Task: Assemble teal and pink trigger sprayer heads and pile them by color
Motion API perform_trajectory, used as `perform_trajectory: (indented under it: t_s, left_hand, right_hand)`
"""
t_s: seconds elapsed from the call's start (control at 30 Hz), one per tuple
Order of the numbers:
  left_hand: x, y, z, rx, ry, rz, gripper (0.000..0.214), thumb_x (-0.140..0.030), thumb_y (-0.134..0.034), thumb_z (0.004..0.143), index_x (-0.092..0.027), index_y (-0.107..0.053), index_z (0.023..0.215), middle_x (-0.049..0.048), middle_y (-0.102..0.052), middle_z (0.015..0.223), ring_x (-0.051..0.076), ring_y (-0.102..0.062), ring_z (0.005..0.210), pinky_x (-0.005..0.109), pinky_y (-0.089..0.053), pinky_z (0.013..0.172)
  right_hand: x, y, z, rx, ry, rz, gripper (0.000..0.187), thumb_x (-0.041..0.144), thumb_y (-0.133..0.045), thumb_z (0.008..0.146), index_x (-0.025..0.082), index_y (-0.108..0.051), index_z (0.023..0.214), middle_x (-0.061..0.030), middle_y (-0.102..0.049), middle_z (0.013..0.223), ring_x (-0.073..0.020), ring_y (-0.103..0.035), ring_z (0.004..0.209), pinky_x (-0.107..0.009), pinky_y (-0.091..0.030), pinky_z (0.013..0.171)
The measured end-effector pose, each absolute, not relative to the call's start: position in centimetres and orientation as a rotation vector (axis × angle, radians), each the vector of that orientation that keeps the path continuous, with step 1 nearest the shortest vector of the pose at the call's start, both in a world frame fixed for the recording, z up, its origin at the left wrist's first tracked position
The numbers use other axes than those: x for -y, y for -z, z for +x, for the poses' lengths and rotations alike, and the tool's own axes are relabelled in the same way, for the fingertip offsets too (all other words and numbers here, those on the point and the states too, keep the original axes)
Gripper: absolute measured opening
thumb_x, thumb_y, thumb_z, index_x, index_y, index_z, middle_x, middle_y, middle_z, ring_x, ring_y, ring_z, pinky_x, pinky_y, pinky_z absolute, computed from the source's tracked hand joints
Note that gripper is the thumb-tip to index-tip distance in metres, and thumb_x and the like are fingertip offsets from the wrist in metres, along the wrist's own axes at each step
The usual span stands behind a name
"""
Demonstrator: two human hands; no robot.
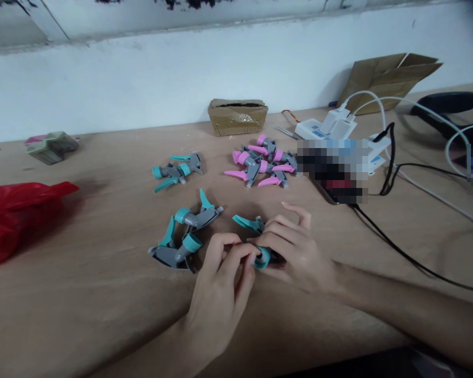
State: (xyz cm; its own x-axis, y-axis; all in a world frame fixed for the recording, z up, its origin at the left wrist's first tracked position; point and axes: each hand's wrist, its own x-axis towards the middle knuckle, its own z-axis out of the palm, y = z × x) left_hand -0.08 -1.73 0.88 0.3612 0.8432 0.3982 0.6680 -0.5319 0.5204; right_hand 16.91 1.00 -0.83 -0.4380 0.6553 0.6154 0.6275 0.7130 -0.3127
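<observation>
My right hand [295, 244] is wrapped round a grey and teal trigger spray head [265, 258], its teal collar facing me. The thumb and fingers of my left hand [223, 283] are pinched at the collar's opening; whatever lies between these fingertips is hidden. Just beyond my right fingers, a teal trigger [247, 223] sticks out; I cannot tell whether it belongs to the held spray head. Left of my hands lie two more teal spray heads, a nearer one [177, 254] and a farther one [199, 216], close together on the table.
A small teal group [177, 170] and a pile of pink spray heads [260, 163] lie farther back. Behind them stands a small cardboard box [237, 119]. A phone [327, 184], cables and a power strip [315, 128] occupy the right; a red plastic bag [19, 215] lies left.
</observation>
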Motion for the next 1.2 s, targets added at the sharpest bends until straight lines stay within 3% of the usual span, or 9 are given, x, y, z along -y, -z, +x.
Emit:
perform_trajectory:
  t_s: [0.33,0.57,0.93,1.2]
  left_hand:
    - [1.13,-0.75,-0.69,-1.299,-1.021,2.438,0.021,-0.012,-0.051,0.086,-0.021,-0.059,0.103,0.0029,-0.047,0.096,0.012,-0.055,0.078,0.026,-0.05,0.073]
    - [1.89,-0.78,0.01,-1.319,-0.95,2.555,0.033,-0.014,-0.052,0.085,-0.021,-0.052,0.117,0.0062,-0.05,0.099,0.018,-0.052,0.087,0.033,-0.05,0.074]
    - [1.26,-0.84,-0.01,-1.36,-0.97,2.392,0.02,-0.007,-0.044,0.087,-0.019,-0.056,0.098,0.0047,-0.048,0.097,0.016,-0.053,0.087,0.032,-0.049,0.077]
    - [1.36,-0.5,0.25,-1.387,-0.975,2.267,0.02,-0.007,-0.041,0.089,-0.02,-0.055,0.095,0.0033,-0.046,0.098,0.014,-0.053,0.088,0.03,-0.05,0.08]
  right_hand:
    - [-1.18,0.59,17.3,2.122,-0.148,-1.063,0.015,0.034,-0.062,0.08,0.023,-0.063,0.09,0.0023,-0.066,0.08,-0.0149,-0.057,0.081,-0.042,-0.018,0.102]
    - [-1.55,0.82,17.32,2.114,-0.114,-1.074,0.016,0.032,-0.061,0.079,0.022,-0.063,0.092,0.0016,-0.066,0.08,-0.0158,-0.057,0.083,-0.042,-0.02,0.101]
    - [-1.24,1.05,16.88,2.146,-0.103,-1.03,0.009,0.029,-0.058,0.081,0.021,-0.06,0.084,0.0027,-0.064,0.075,-0.0152,-0.056,0.082,-0.041,-0.019,0.102]
    - [-1.22,1.1,16.84,2.14,-0.117,-1.039,0.008,0.029,-0.057,0.081,0.022,-0.059,0.082,0.0034,-0.064,0.075,-0.0149,-0.056,0.082,-0.042,-0.018,0.102]
